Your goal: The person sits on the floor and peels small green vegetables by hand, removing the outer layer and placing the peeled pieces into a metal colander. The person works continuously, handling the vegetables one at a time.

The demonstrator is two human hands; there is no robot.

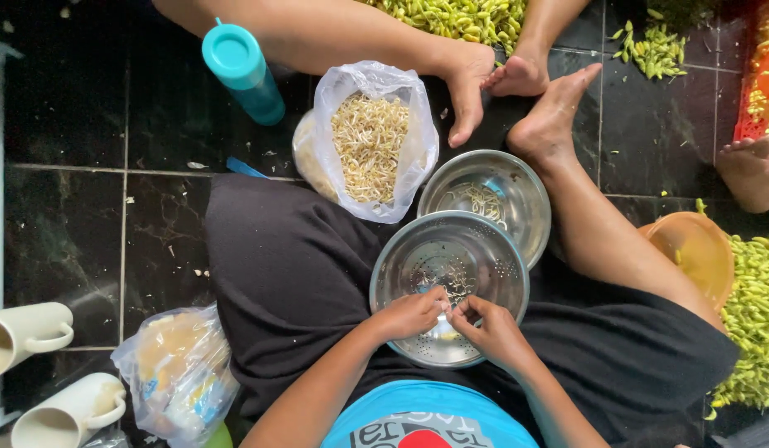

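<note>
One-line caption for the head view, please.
Seated on a dark tiled floor, both hands pinch a sprout over a steel colander, beside a steel bowl and an open bag of bean sprouts.

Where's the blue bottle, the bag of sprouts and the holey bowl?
Bottle [235, 56]: head view, on its lid.
Bag of sprouts [369, 145]: head view, on the sprouts inside.
Holey bowl [438, 257]: head view, on its inner wall.
</note>
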